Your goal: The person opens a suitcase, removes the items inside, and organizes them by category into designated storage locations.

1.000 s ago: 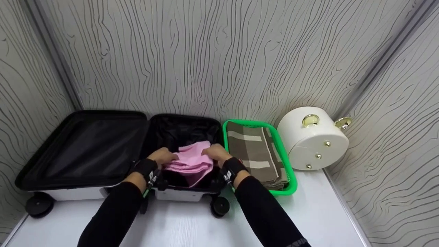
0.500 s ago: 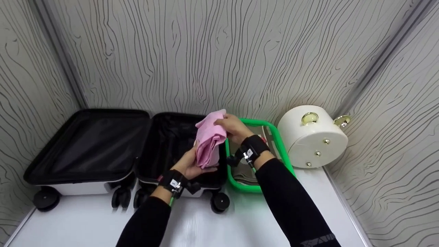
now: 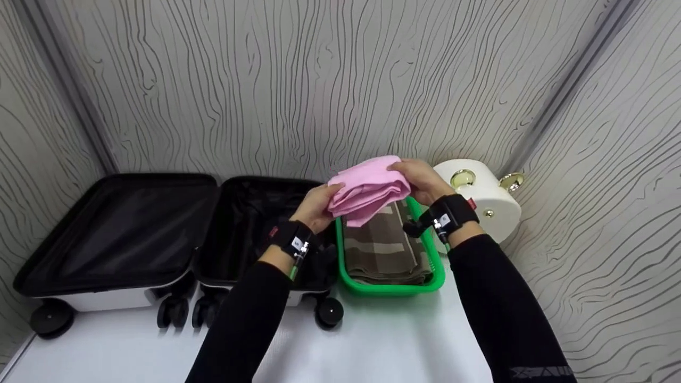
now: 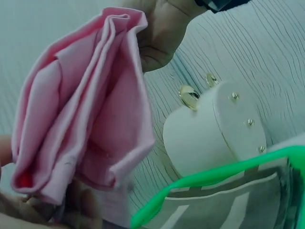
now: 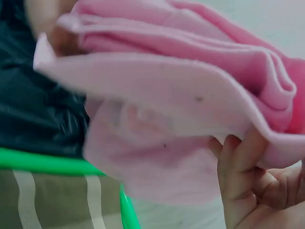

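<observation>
A folded pink cloth (image 3: 370, 183) is held up between both hands, over the back part of a green basket (image 3: 391, 289). At its left end, my left hand (image 3: 314, 208) grips it with the thumb on top. My right hand (image 3: 424, 182) pinches the right end, its fingers showing underneath in the right wrist view. Several loose layers and a hanging flap of the cloth (image 4: 95, 105) show in the left wrist view. Below, a folded brown checked cloth (image 3: 380, 258) with pale stripes lies in the basket.
Left of the basket a suitcase lies spread open, with a black-lined deep half (image 3: 250, 218) and a flat half (image 3: 111, 234), on wheels. A round white case (image 3: 481, 186) with gold handles and studs stands right of the basket. Patterned walls (image 3: 298, 90) enclose the table.
Both hands have lifted the pink cloth out of the suitcase's deep half and carried it right, over the basket. The cloth was turned on end midway and is now level again.
</observation>
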Tool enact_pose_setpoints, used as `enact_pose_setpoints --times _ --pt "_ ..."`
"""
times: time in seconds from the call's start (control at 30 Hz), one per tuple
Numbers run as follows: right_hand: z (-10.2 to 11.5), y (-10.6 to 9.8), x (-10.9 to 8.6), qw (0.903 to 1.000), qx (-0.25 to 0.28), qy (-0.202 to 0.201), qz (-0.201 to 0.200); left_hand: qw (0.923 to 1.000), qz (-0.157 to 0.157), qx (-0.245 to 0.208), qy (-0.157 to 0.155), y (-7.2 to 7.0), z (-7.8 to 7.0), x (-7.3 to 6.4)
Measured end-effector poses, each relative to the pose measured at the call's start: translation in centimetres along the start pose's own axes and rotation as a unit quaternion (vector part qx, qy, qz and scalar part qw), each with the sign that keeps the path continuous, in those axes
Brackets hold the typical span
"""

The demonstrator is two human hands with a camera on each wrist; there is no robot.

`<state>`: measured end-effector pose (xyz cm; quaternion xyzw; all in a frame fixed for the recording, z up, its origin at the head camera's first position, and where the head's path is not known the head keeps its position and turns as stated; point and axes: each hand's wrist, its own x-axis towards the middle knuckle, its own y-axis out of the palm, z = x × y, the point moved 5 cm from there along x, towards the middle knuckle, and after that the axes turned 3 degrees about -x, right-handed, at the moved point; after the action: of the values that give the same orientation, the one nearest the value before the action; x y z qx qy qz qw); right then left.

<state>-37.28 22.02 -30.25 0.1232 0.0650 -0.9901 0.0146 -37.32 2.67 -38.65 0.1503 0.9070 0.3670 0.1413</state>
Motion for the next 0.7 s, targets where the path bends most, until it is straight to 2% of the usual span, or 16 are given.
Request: enact_pose_setpoints --times 0.13,0.23,0.3,0.37,0.43,0.5,0.6,0.7 --pt "-0.7 -1.0 0.3 0.9993 0.034 -0.006 0.011 0.9961 -0.012 0.088 -0.007 1.2 -1.1 0.5" --pt "-1.8 -1.4 0.8 0.9966 0.075 -0.022 0.026 0.9898 -0.021 0.140 0.011 1.4 -1.3 0.9" --pt "-3.5 -1.9 1.2 0.9949 0.093 -0.033 0.020 0.9854 -0.033 0.165 0.028 1.2 -0.8 1.0" --pt "-6.1 -2.3 1.5 0.9960 0.083 -0.031 0.002 0.9839 -0.040 0.172 0.029 0.6 0.7 1.0" --pt "-9.4 -2.6 1.6 0.9991 0.040 -0.009 -0.014 0.9774 -0.060 0.202 0.003 -0.6 2.7 0.6" --pt "-12.8 -2.5 1.4 0.9993 -0.023 0.025 -0.015 0.9686 -0.071 0.235 -0.040 -2.0 5.0 0.1" --pt "-16.6 -1.9 1.0 0.9895 -0.135 0.052 0.001 0.9412 -0.078 0.317 -0.088 -3.7 7.5 -0.8" --pt "-18.3 -1.9 0.7 0.9757 -0.216 0.033 -0.012 0.9190 -0.058 0.381 -0.084 -4.3 8.4 -1.1"
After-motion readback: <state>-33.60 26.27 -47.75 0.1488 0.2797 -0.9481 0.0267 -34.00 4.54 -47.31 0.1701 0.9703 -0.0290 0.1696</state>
